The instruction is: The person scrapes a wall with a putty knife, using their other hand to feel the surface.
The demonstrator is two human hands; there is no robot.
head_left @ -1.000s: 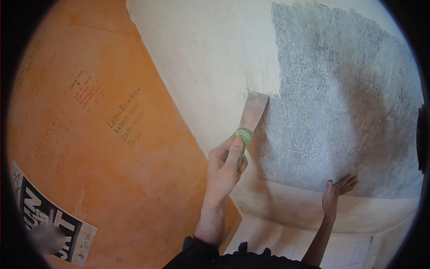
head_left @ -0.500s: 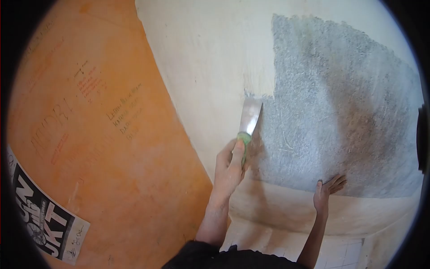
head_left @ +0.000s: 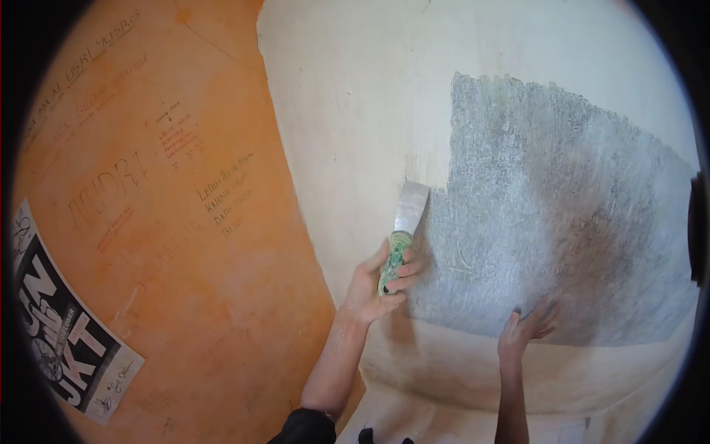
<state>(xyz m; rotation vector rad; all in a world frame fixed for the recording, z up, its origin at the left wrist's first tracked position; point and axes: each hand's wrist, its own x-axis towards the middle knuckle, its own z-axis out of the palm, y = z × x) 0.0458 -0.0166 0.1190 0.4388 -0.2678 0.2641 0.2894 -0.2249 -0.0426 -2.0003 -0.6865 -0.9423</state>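
My left hand point(head_left: 373, 285) is closed around the green patterned handle of a putty knife point(head_left: 412, 209). The knife's wide metal blade points up, its tip at the border between white paint point(head_left: 355, 126) and a rough grey patch point(head_left: 492, 222) on the wall. The handle lies along my palm, with several fingers curled over its right side. Lower right, my right hand point(head_left: 529, 327) has its fingers spread at the bottom edge of the grey patch, holding nothing.
An orange wall point(head_left: 222, 296) with handwriting meets the white wall on the left. A black-and-white poster point(head_left: 63, 325) hangs at its lower left. Below the grey patch runs a pale ledge point(head_left: 458, 351). A dark object point(head_left: 697, 229) shows at the far right edge.
The view has shifted, so the walls sit lower and further right. My left hand's grip has loosened, uncovering more of the handle. My right hand's fingers have spread and lifted slightly.
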